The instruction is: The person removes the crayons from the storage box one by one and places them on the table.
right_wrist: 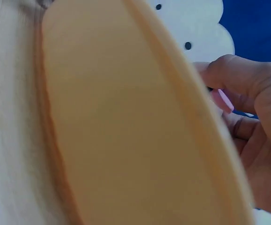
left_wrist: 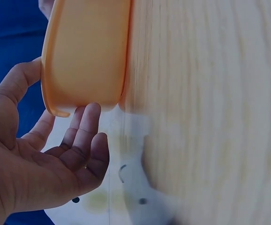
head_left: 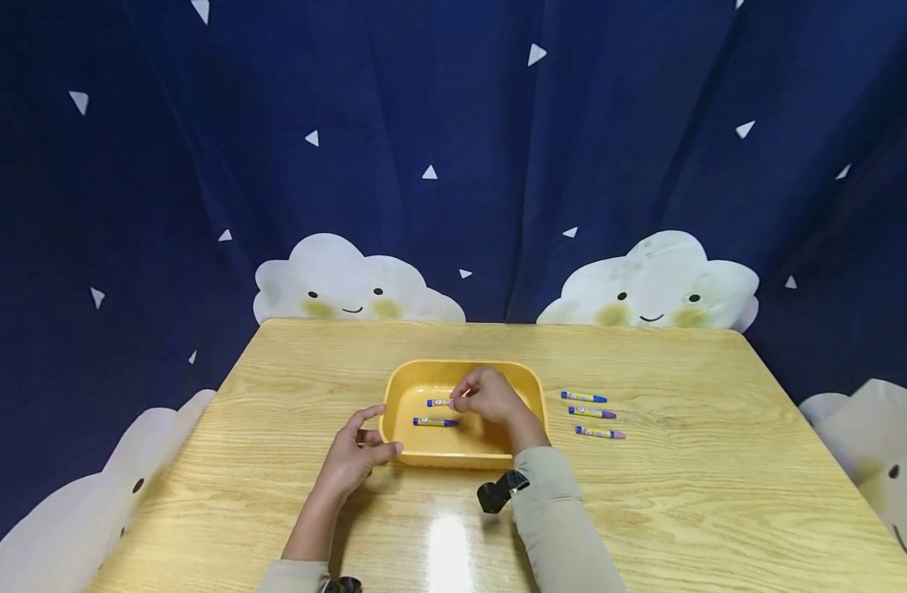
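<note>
A yellow plastic basin (head_left: 453,459) stands in front of me. My left hand (head_left: 352,455) holds its left end, the thumb on the near corner and the index finger at the left rim; the left wrist view shows other fingers curved against the outer wall (left_wrist: 88,56). Inside the basin, my right hand (head_left: 493,397) pinches the right end of a crayon (head_left: 438,403) with a yellow and blue wrapper. Its pink end (right_wrist: 223,100) shows between the fingers in the right wrist view. Nearer to me, a dark blue crayon (head_left: 434,422) lies on the basin floor.
On the wooden table (head_left: 683,494), right of the basin, lie a blue crayon (head_left: 583,397), a purple crayon (head_left: 591,413) and a pink crayon (head_left: 600,432), roughly parallel. A dark blue curtain (head_left: 453,99) with white clouds hangs behind the table's far edge.
</note>
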`<state>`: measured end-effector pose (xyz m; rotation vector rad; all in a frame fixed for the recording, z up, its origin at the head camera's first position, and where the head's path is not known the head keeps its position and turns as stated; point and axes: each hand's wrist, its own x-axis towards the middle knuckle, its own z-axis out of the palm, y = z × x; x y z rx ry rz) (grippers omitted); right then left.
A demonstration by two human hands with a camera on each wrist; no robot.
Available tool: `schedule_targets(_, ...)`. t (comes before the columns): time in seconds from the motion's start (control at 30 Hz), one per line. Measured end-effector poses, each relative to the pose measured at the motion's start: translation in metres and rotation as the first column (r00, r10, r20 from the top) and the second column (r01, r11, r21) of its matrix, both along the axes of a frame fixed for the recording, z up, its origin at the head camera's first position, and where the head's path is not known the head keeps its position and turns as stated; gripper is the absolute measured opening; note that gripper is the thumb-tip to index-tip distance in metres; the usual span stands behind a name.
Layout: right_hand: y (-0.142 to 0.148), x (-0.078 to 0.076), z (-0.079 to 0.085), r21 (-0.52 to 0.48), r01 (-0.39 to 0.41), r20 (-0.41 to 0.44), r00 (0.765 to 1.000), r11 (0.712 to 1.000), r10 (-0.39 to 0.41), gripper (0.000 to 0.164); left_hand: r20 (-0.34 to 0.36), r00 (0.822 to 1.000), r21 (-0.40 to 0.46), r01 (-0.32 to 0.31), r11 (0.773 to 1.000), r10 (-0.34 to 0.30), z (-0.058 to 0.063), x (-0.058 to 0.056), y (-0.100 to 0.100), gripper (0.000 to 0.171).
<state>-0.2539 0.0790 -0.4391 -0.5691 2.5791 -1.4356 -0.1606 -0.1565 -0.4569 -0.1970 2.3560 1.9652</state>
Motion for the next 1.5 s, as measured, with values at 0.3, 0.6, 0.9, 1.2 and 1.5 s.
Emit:
schedule_targets(0.3,0.029,0.015,0.019,0.008,0.026,-0.128,0.991,1.0,-0.025,0.007,0.004,1.0,0.005,0.007,1.0,-0.007,0.0,0.0,0.002,0.069)
schedule_targets(0.6,0.052,0.026,0.02,-0.035,0.03,-0.135,0.99,0.999,-0.035,0.006,0.01,1.0,0.002,-0.002,1.0,0.002,0.001,0.002,0.0,0.068)
schedule_targets(0.9,0.076,0.035,0.019,-0.098,0.059,-0.106,0.992,0.993,-0.07,0.008,0.009,1.0,-0.009,0.006,1.0,-0.006,0.001,0.002,-0.001,0.068)
schedule_targets(1.2,0.105,0.044,0.016,-0.082,0.12,-0.083,0.988,0.989,-0.127,0.009,0.007,1.0,-0.023,0.012,1.0,-0.012,0.002,0.003,-0.002,0.068)
schedule_targets(1.5,0.134,0.056,0.009,-0.058,0.182,-0.092,0.978,0.982,-0.187,0.008,0.018,0.999,-0.021,0.036,0.999,-0.036,0.001,0.0,-0.003,0.071)
